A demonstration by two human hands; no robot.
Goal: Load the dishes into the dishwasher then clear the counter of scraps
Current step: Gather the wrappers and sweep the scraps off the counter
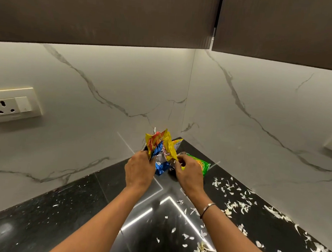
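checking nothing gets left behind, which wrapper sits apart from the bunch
The green wrapper, showing just beyond the right hand on its right side. The yellow wrapper and blue wrapper are crumpled together between the left hand and the right.

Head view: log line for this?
left hand: grips wrapper bundle | right hand: pinches bundle | counter: white scraps scattered

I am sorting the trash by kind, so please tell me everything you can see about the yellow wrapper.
The yellow wrapper is a crumpled, glossy snack packet with red-orange print and a silvery edge. It is held upright above the counter corner, gripped by the left hand and pinched by the right hand, bunched together with a blue wrapper.
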